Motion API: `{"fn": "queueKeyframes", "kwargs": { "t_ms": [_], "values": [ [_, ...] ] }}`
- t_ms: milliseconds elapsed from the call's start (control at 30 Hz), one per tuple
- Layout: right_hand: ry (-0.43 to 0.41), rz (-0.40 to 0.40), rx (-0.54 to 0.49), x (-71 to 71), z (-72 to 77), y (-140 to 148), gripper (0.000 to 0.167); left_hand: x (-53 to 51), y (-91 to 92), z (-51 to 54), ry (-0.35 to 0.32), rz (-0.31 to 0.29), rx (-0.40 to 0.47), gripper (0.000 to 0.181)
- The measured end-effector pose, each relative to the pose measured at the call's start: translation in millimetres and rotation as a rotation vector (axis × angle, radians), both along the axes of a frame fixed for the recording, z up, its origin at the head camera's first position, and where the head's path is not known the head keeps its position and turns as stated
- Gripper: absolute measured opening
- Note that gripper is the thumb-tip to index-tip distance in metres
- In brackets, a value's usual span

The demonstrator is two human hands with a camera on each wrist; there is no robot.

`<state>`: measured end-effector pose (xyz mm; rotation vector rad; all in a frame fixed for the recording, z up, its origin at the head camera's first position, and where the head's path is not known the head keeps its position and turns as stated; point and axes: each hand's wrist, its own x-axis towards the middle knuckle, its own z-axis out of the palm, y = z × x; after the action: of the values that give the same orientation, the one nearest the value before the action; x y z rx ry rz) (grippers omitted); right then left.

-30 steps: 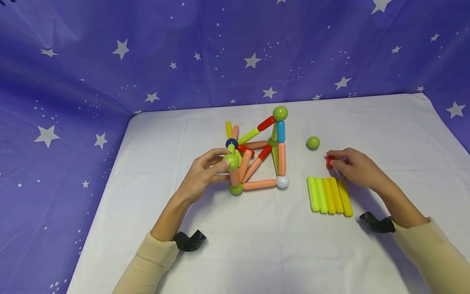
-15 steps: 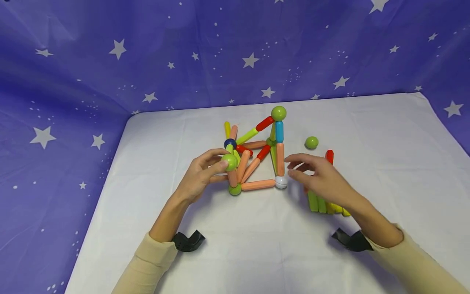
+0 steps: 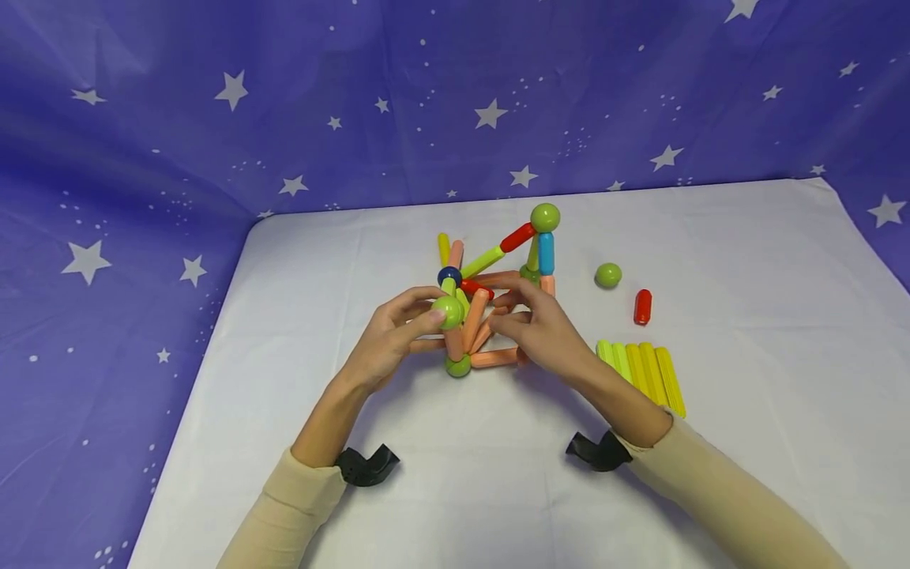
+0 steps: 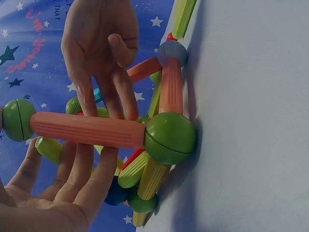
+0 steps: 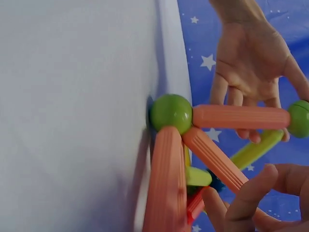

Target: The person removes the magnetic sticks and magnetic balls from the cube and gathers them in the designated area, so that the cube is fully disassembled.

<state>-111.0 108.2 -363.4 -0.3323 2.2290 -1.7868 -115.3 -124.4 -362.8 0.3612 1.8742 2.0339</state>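
Note:
My left hand [image 3: 384, 340] holds a green ball [image 3: 447, 313] atop an upright orange magnetic stick [image 4: 89, 129]. That stick stands on another green ball [image 3: 458, 365] at the front left corner of a ball-and-stick frame. Over the frame's front right part is my right hand [image 3: 543, 332], its thumb and fingers apart. Its fingertips are close to a slanted orange stick [image 5: 215, 157]; contact cannot be told. In the head view this hand hides the white ball, which shows in the left wrist view [image 4: 172, 52]. A dark blue ball [image 3: 449, 276] joins sticks behind my left hand.
To the right on the white-covered table [image 3: 455, 490] lie a loose green ball [image 3: 608, 275] and a short red stick [image 3: 643, 307]. Several yellow and lime sticks [image 3: 650, 375] lie in a row, partly behind my right forearm. A starry purple cloth [image 3: 398, 103] hangs behind.
My right hand let go of the short red stick, which stays on the table, and moved left to the frame. My left hand has kept its place on the green ball.

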Motion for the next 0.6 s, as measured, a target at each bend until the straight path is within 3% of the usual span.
{"fn": "queueKeyframes", "kwargs": {
  "t_ms": [100, 267, 600],
  "values": [
    [-0.062, -0.026, 0.013, -3.7, -5.2, -7.5, 0.049, 0.0, 0.5, -0.2, 0.0, 0.0, 0.008, 0.04],
    [-0.154, 0.002, -0.019, -7.8, -14.0, -18.4, 0.052, -0.9, 1.1, -0.7, -0.002, 0.005, 0.012, 0.039],
    [-0.093, -0.041, 0.019, -9.6, -19.0, -24.1, 0.026, -0.9, 2.0, -0.4, -0.003, 0.011, -0.005, 0.038]
  ]
}}
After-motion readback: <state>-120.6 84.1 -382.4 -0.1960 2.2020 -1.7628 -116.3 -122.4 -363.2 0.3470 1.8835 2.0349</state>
